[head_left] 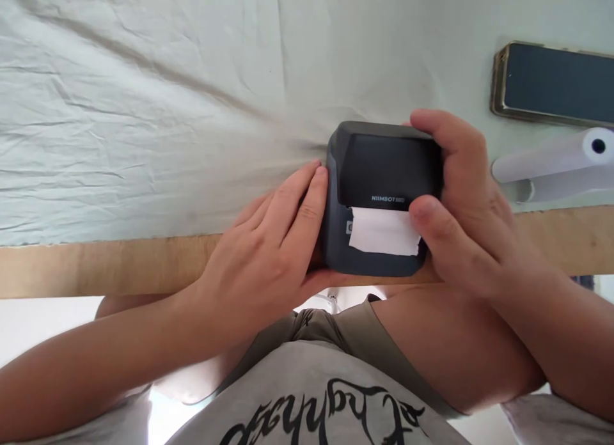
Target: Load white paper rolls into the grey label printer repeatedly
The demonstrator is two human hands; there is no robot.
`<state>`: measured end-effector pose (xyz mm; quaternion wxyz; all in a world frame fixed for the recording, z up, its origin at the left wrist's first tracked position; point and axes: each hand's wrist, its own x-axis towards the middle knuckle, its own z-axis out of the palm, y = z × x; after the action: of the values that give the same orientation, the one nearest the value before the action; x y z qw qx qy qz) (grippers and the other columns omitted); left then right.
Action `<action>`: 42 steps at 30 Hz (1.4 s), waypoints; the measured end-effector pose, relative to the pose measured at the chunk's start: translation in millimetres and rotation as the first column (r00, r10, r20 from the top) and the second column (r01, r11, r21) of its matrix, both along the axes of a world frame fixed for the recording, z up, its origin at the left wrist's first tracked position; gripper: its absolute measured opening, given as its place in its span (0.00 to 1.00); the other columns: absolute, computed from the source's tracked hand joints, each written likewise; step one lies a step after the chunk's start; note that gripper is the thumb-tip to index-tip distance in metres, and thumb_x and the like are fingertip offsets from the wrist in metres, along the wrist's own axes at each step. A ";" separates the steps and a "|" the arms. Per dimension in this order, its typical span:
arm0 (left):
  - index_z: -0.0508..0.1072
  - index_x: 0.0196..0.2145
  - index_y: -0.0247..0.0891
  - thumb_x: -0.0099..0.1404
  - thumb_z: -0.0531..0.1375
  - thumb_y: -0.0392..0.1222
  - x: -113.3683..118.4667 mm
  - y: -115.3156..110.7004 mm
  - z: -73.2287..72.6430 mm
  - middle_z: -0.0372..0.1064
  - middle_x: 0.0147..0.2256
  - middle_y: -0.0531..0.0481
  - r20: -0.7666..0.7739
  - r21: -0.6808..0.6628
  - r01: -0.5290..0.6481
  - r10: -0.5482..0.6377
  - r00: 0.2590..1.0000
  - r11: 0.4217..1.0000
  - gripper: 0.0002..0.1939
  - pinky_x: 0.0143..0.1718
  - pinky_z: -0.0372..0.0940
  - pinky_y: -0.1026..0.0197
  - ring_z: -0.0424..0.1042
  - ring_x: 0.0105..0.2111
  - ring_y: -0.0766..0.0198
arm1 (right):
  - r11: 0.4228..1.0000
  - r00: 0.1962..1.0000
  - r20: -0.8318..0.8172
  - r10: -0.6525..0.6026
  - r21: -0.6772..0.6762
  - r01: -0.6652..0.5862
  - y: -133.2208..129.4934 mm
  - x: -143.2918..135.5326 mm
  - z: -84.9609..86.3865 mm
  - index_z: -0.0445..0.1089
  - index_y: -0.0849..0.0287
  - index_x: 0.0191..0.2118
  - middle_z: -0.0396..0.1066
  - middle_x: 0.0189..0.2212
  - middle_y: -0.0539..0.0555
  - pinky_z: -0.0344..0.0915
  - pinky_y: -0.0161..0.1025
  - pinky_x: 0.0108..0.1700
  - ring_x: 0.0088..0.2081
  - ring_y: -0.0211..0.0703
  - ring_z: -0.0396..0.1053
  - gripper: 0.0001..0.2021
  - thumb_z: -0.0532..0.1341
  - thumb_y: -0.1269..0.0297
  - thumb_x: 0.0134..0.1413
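Observation:
A dark label printer [388,160] marked NIIMBOT sits at the table's front edge, between both hands. Its black lid is down, and a short strip of white paper [381,234] sticks out from the slot below the lid. My left hand [283,231] presses along the printer's left side, fingers together and thumb under the near edge. My right hand [460,195] grips the right side, with the index finger at the back corner and the thumb by the lid's front edge, over the paper's right end. The other right fingers are mostly hidden behind the printer.
A smartphone [559,84] in a clear case lies at the back right. Below it is a white paper roll [551,157] with a loose flap. Wrinkled pale cloth [167,112] covers the table, leaving a bare wooden front edge [105,266]. My legs are beneath that edge.

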<state>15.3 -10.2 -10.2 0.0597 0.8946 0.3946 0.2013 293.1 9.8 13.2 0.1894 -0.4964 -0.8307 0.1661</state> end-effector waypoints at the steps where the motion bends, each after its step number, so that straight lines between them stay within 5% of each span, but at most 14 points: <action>1: 0.59 0.78 0.19 0.86 0.53 0.69 -0.9 -0.1 1.2 0.69 0.72 0.17 0.000 -0.009 0.002 -0.002 1.000 1.000 0.48 0.73 0.74 0.43 0.76 0.72 0.35 | 1.000 1.000 0.006 -0.005 -0.014 0.005 -1.0 0.5 1.1 0.45 0.47 0.81 0.67 0.68 0.58 0.82 0.45 0.62 0.60 0.37 0.75 0.32 0.40 0.41 0.82; 5: 0.58 0.81 0.30 0.84 0.58 0.69 -3.3 -1.2 7.1 0.69 0.74 0.24 0.021 -0.108 -0.020 0.022 1.000 0.994 0.46 0.77 0.70 0.46 0.76 0.73 0.39 | 0.996 0.999 0.012 -0.040 -0.085 0.041 1.9 1.1 4.6 0.41 0.43 0.80 0.75 0.54 0.53 0.79 0.52 0.63 0.51 0.37 0.76 0.31 0.38 0.40 0.82; 8: 0.56 0.83 0.35 0.83 0.59 0.70 -4.4 -1.9 9.9 0.70 0.75 0.29 0.044 -0.127 -0.042 0.048 0.998 0.991 0.46 0.77 0.70 0.45 0.77 0.72 0.40 | 0.995 0.996 -0.082 -0.019 -0.104 0.010 5.9 -1.7 5.2 0.45 0.48 0.77 0.76 0.49 0.50 0.80 0.45 0.59 0.46 0.32 0.75 0.30 0.39 0.40 0.82; 14: 0.50 0.85 0.33 0.82 0.62 0.68 -7.1 0.7 5.5 0.71 0.74 0.28 0.064 -0.095 -0.011 0.017 0.998 0.995 0.51 0.74 0.74 0.44 0.77 0.72 0.38 | 0.979 0.986 -0.131 -0.107 -0.187 0.081 4.4 -4.7 8.9 0.49 0.46 0.76 0.78 0.53 0.47 0.78 0.46 0.72 0.56 0.31 0.78 0.29 0.41 0.38 0.82; 17: 0.49 0.86 0.36 0.80 0.61 0.75 -4.2 1.1 4.7 0.72 0.74 0.29 0.052 -0.083 -0.017 0.021 0.998 0.996 0.55 0.72 0.75 0.44 0.79 0.70 0.40 | 0.970 0.981 -0.138 -0.135 -0.218 0.103 2.7 -4.2 12.7 0.51 0.44 0.75 0.79 0.51 0.46 0.81 0.44 0.63 0.50 0.31 0.78 0.29 0.41 0.36 0.81; 21: 0.58 0.81 0.26 0.77 0.60 0.79 1.3 0.2 5.8 0.76 0.69 0.24 0.048 -0.017 -0.036 0.037 0.998 0.999 0.58 0.69 0.77 0.46 0.81 0.68 0.40 | 0.971 0.986 -0.120 -0.119 -0.223 0.090 3.5 -3.0 12.6 0.53 0.48 0.75 0.79 0.51 0.48 0.78 0.41 0.51 0.43 0.30 0.75 0.31 0.41 0.36 0.81; 28: 0.53 0.85 0.39 0.77 0.65 0.75 -1.0 0.2 3.1 0.74 0.73 0.32 0.068 -0.051 -0.047 0.051 0.996 0.998 0.55 0.71 0.76 0.48 0.80 0.69 0.42 | 0.968 0.988 -0.103 -0.111 -0.236 0.084 5.2 0.7 10.0 0.52 0.50 0.74 0.78 0.52 0.50 0.75 0.39 0.50 0.40 0.28 0.70 0.35 0.40 0.31 0.79; 36: 0.68 0.76 0.31 0.76 0.65 0.75 1.7 6.0 4.5 0.79 0.67 0.27 0.105 -0.025 -0.031 0.033 0.994 0.999 0.50 0.65 0.81 0.46 0.85 0.63 0.40 | 0.983 1.000 -0.004 -0.031 -0.181 0.029 8.7 2.3 10.4 0.48 0.54 0.75 0.73 0.41 0.51 0.73 0.38 0.42 0.31 0.28 0.63 0.42 0.39 0.25 0.75; 42: 0.61 0.80 0.30 0.80 0.61 0.74 -2.0 3.2 1.7 0.71 0.73 0.25 0.088 -0.136 -0.007 0.019 0.996 0.991 0.50 0.72 0.75 0.39 0.77 0.71 0.35 | 0.984 0.998 0.065 0.016 -0.180 -0.005 9.5 12.7 12.2 0.40 0.46 0.81 0.75 0.47 0.54 0.75 0.40 0.42 0.35 0.30 0.68 0.42 0.44 0.26 0.75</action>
<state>13.3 -7.1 -8.5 0.1366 0.8760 0.4100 0.2142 305.9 19.3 25.4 0.1153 -0.5123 -0.8208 0.2249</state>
